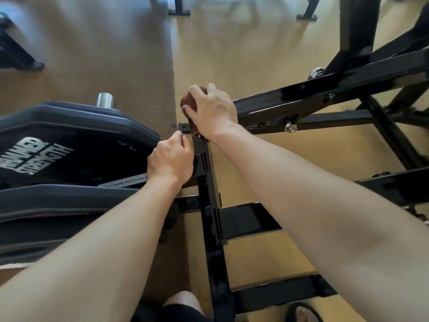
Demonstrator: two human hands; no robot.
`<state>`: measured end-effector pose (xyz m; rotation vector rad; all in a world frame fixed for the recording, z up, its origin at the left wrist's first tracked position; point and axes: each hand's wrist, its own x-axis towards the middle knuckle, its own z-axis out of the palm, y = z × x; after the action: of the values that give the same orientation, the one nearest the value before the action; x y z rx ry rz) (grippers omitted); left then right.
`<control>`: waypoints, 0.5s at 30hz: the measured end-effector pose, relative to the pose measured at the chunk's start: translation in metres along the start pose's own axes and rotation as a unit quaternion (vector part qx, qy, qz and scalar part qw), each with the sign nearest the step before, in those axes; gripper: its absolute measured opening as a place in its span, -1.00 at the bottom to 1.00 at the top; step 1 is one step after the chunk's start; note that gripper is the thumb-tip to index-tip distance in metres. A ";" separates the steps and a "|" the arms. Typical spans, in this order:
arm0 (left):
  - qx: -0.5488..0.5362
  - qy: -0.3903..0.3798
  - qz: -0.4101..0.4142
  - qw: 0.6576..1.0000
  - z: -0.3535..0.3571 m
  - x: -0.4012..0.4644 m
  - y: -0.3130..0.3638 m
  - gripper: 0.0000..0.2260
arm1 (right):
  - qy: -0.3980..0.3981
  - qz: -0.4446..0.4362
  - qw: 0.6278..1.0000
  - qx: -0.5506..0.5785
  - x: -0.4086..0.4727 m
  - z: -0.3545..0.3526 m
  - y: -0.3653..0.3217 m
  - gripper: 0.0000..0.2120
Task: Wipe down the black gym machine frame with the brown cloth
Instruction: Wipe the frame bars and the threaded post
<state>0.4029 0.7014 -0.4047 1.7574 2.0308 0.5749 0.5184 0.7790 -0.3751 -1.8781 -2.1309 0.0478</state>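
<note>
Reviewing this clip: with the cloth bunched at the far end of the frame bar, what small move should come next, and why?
Probably draw the right hand and the brown cloth back along the upright black frame bar toward the body. The cloth sits bunched under that hand at the bar's far end, the left hand grips the bar just below, and the glossy length nearer the camera is not covered by the cloth.
</note>
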 end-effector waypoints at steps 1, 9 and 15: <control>-0.001 -0.001 0.000 1.000 0.000 0.000 0.001 -0.67 | 0.011 -0.018 1.000 -0.004 -0.005 0.000 0.002 -0.64; 0.004 0.003 0.005 1.000 -0.001 -0.001 0.000 -0.65 | 0.092 -0.035 0.994 -0.036 -0.026 -0.029 0.078 -0.66; 0.007 0.012 0.009 1.000 0.000 -0.003 0.001 -0.66 | 0.155 0.101 0.980 -0.078 -0.039 -0.078 0.168 -0.69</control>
<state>0.4042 0.6987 -0.4046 1.7854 2.0422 0.5920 0.7037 0.7523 -0.3455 -2.0288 -1.7779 -0.3543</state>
